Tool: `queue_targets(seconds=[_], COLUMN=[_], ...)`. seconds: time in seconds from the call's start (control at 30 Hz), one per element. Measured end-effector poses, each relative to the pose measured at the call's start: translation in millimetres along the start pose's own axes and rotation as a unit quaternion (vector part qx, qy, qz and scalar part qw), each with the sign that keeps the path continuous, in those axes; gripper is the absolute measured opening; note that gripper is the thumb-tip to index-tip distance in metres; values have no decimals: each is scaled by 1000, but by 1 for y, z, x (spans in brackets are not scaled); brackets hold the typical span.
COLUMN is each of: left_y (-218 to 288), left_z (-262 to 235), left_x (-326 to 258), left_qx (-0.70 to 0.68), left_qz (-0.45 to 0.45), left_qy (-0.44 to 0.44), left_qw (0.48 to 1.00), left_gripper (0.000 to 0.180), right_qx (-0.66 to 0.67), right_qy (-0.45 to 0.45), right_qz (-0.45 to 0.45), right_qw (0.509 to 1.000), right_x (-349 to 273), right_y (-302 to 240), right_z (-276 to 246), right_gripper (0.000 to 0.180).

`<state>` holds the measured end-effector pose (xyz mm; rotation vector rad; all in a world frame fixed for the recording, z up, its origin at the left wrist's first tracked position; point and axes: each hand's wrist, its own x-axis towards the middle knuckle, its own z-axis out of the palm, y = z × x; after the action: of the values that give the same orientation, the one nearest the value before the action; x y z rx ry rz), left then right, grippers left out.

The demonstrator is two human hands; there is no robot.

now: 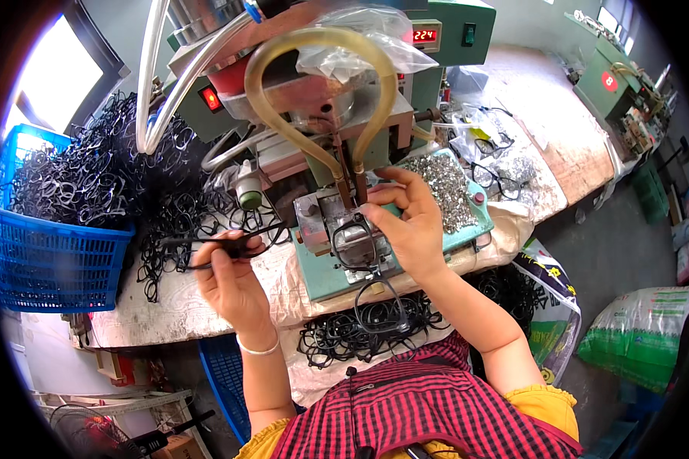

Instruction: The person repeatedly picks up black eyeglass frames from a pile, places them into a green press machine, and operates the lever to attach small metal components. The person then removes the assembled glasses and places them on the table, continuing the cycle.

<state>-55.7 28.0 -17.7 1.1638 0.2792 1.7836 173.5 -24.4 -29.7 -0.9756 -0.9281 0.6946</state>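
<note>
A hand could pass over the bare strip of tabletop (164, 315) left of the left hand (236, 287). Heaped black frames (172, 218) crowd behind it; a metal block (311, 216) stands before the right hand (415, 229), under a looped tube (321, 37).

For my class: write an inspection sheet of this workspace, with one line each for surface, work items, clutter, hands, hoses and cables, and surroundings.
Surface: pale, worn workbench, partly covered by creased sheeting.
Work items: black eyeglass frame at the green-based machine; beside it, teal tray of small shiny parts.
Clutter: tangled black frames heaped above the blue basket and spilling beside it; clear plastic bag on the machine.
Hands: left hand grips a dark, blurred piece; right hand is at the frame, its exact grip unclear.
Hoses and cables: yellowish hose loops before the machine; clear tubes hang left. Power cables: cannot tell.
Surroundings: bright window left; green-and-white sack right.
</note>
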Motion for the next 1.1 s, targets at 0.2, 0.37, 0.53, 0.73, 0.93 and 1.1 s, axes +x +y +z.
queue_targets(seconds=[0.2, 0.37, 0.53, 0.73, 0.93, 1.1], left_y=[26, 15, 36, 27, 24, 16], left_z=[58, 56, 67, 79, 63, 34], left_x=[35, 16, 9, 25, 27, 1], left_qx=[161, 182, 133, 238, 165, 137], left_qz=[8, 50, 71, 121, 79, 4], left_qy=[-103, -136, -149, -92, -91, -34], left_qw=[982, 973, 977, 959, 979, 990], left_gripper=[16, 16, 15, 17, 18, 15], right_qx=[125, 63, 29, 31, 26, -52], right_qy=[2, -44, -48, -20, 8, 6], right_qz=[67, 46, 33, 31, 51, 28], right_qw=[990, 996, 998, 999, 998, 998], right_x=[-4, -5, -4, -5, -2, -1], right_y=[-16, -23, -18, -7, -4, -5], right_z=[24, 22, 21, 17, 7, 0], right_gripper=[52, 54, 57, 60, 39, 16])
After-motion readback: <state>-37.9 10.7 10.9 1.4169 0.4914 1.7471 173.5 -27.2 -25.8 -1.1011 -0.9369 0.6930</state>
